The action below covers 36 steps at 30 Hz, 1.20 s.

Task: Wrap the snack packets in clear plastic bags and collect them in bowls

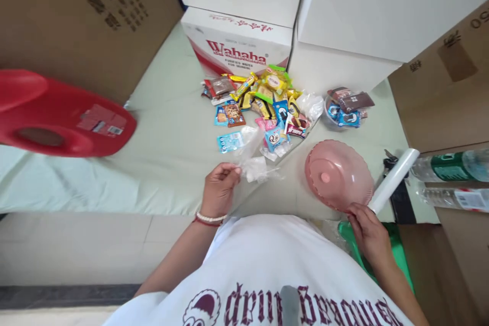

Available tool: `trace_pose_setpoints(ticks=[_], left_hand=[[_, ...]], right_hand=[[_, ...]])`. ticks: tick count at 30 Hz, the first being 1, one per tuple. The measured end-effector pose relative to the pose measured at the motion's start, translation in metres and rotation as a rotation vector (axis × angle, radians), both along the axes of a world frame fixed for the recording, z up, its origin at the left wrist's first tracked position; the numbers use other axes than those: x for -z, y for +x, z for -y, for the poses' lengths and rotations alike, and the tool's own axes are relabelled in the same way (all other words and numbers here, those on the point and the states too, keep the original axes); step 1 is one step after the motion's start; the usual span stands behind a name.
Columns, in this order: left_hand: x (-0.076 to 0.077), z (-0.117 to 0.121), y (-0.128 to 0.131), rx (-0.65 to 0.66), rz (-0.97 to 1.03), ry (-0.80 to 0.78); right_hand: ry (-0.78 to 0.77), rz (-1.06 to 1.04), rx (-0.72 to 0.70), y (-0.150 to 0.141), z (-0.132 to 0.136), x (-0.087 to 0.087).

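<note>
My left hand (221, 188) pinches the edge of a clear plastic bag (255, 169) that lies crumpled near the table's front. Closed on the near rim of a pink translucent bowl (340, 173) is my right hand (369, 229); no contents show in the bowl, and it looks slightly tilted. Beyond the bag spreads a pile of wrapped snacks (263, 94) in yellow, blue, pink and brown packets. A light blue packet (230, 142) rests beside the bag. Farther right, a clear bowl (331, 114) holds brown and blue wrapped snacks (349, 107).
A red plastic jug (64, 114) lies at the left. A white carton (240, 43) stands behind the snacks, with brown cardboard boxes (84, 20) at the sides. On the right are a white roll (395, 178), plastic bottles (451, 167) and a green bin (399, 249) below the edge.
</note>
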<state>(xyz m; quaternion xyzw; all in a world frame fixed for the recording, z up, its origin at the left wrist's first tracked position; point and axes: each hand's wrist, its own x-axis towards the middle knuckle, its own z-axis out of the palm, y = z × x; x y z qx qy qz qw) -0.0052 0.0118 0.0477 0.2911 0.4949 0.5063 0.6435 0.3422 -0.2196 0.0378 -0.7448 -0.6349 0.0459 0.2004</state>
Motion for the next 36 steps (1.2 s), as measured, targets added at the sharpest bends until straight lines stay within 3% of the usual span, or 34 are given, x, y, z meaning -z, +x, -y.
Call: trace_pose_setpoints(ticks=[2, 4, 6, 9, 11, 13, 16, 18, 21, 24, 28, 30, 33, 36], left_hand=[[0.001, 0.006, 0.006, 0.023, 0.01, 0.018], [0.001, 0.01, 0.008, 0.044, 0.001, 0.02], [0.001, 0.014, 0.008, 0.067, -0.005, 0.013], [0.0, 0.018, 0.007, 0.096, 0.016, 0.0], [-0.002, 0.02, 0.008, 0.117, 0.038, -0.01], [-0.004, 0.022, 0.008, 0.143, 0.066, -0.023], [-0.003, 0.023, 0.004, 0.157, 0.114, -0.046], [0.0, 0.022, -0.004, 0.123, 0.154, -0.069], [0.007, 0.016, -0.02, 0.071, 0.182, -0.129], [0.013, 0.01, -0.035, 0.059, 0.146, -0.179], [0.016, -0.001, -0.051, 0.049, 0.151, -0.243], [0.016, -0.005, -0.058, 0.06, 0.147, -0.276], [0.016, -0.007, -0.063, 0.039, 0.114, -0.288], [0.016, -0.003, -0.062, -0.009, 0.076, -0.304]], right_hand=[[-0.017, -0.044, -0.06, -0.005, -0.014, 0.008], [-0.067, -0.076, -0.131, -0.005, -0.031, 0.002], [-0.119, -0.113, -0.198, -0.007, -0.049, -0.021], [-0.065, -0.182, -0.256, -0.027, -0.086, -0.062], [-0.024, -0.252, -0.364, -0.054, -0.118, -0.073], [-0.069, -0.325, -0.469, -0.088, -0.153, -0.067], [-0.196, -0.423, -0.547, -0.134, -0.193, -0.04], [-0.251, -0.536, -0.565, -0.154, -0.202, -0.029], [-0.28, -0.674, -0.514, -0.157, -0.195, -0.032], [-0.12, -0.612, -0.27, -0.119, -0.184, -0.043], [0.342, -0.487, 0.53, -0.006, -0.193, -0.041], [0.352, -0.645, 0.804, 0.059, -0.206, -0.035], [0.235, -0.788, 0.882, 0.13, -0.231, -0.028], [0.109, -0.845, 0.785, 0.162, -0.26, -0.023]])
